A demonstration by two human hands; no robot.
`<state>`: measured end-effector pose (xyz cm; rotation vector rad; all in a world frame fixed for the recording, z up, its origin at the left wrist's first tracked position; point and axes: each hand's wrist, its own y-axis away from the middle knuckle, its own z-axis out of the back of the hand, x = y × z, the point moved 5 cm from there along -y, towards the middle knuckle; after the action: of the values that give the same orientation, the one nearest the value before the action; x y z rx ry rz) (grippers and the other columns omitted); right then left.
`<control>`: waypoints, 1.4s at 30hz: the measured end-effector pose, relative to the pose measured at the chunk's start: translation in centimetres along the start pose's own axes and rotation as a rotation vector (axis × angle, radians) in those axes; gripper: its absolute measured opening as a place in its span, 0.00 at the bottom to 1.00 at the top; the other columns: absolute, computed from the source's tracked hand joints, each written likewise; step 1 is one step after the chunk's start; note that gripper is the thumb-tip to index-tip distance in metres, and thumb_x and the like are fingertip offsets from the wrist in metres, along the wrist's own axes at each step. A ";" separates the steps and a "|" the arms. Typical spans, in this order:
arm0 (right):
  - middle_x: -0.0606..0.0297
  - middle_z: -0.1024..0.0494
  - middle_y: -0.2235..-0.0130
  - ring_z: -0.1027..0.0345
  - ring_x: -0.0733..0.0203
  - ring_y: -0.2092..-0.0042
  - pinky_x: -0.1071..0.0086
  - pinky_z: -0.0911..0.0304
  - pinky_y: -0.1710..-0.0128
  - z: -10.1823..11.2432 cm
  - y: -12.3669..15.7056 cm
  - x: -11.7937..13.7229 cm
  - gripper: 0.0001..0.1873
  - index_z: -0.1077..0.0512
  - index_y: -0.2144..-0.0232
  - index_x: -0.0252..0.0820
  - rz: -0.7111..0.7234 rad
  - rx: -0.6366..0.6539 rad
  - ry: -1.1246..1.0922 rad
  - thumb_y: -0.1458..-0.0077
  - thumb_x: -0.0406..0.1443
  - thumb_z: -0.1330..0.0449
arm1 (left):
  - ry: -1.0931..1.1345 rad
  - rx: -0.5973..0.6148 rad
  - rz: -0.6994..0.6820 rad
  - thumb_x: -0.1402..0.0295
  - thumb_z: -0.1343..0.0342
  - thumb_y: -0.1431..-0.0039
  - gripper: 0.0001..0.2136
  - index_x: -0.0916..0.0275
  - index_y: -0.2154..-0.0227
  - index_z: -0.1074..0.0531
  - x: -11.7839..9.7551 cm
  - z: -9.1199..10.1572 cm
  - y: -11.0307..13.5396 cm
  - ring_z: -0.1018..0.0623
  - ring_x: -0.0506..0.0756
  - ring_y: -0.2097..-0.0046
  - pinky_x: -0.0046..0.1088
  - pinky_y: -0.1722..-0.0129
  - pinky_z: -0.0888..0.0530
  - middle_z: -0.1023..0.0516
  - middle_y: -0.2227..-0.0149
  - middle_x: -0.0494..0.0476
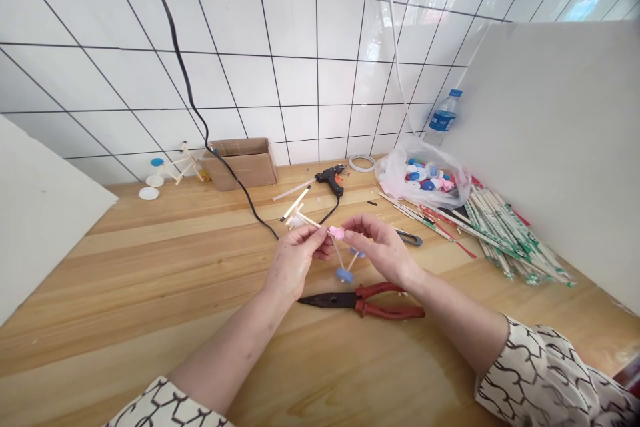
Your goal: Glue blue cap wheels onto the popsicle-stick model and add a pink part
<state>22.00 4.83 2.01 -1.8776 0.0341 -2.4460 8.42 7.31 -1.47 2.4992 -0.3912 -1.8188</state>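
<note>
My left hand (296, 259) and my right hand (381, 247) meet above the wooden table (150, 280). Between them is a small frame of wooden sticks (300, 210) with bottle caps as wheels. My left fingers pinch one of its sticks. My right fingertips press on a pink cap (337, 233) at the end of that stick. A blue cap (344, 274) hangs below on another stick. Red-handled pliers (373, 301) lie on the table just under my hands.
A black glue gun (330, 179) lies behind my hands, its black cable (190, 90) running up the tiled wall. A cardboard box (243, 162) and another stick-and-cap model (173, 170) stand at the back left. A bag of caps (425, 177), a water bottle (443, 119) and wrapped chopsticks (505, 233) are right.
</note>
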 end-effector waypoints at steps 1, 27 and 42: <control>0.66 0.27 0.69 0.38 0.65 0.68 0.71 0.42 0.68 0.1 -0.1 -0.2 0.15 0.29 0.68 0.38 0.005 -0.006 0.024 0.50 0.45 0.41 | 0.003 -0.009 0.003 0.64 0.36 0.60 0.09 0.66 0.80 0.26 0.1 0.1 -0.2 0.29 0.48 0.78 0.23 0.77 0.30 0.26 0.79 0.52; 0.63 0.26 0.66 0.34 0.61 0.63 0.68 0.40 0.62 -0.4 0.0 -1.0 0.06 0.30 0.66 0.41 0.311 -0.111 0.401 0.49 0.35 0.42 | -0.291 -0.092 -0.164 0.60 0.41 0.52 0.11 0.64 0.75 0.28 -0.5 0.8 0.7 0.29 0.50 0.79 0.24 0.78 0.32 0.26 0.80 0.51; 0.63 0.25 0.67 0.34 0.61 0.63 0.68 0.40 0.61 -0.7 0.0 -0.9 0.06 0.30 0.67 0.41 0.285 -0.090 0.315 0.48 0.35 0.43 | -0.380 -0.036 -0.151 0.63 0.42 0.52 0.08 0.63 0.77 0.28 -1.4 -0.8 0.3 0.30 0.50 0.81 0.23 0.83 0.34 0.29 0.84 0.49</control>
<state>21.55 4.88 0.92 -1.3803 0.4012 -2.5398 8.71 7.23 0.14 2.2065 -0.1772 -2.3419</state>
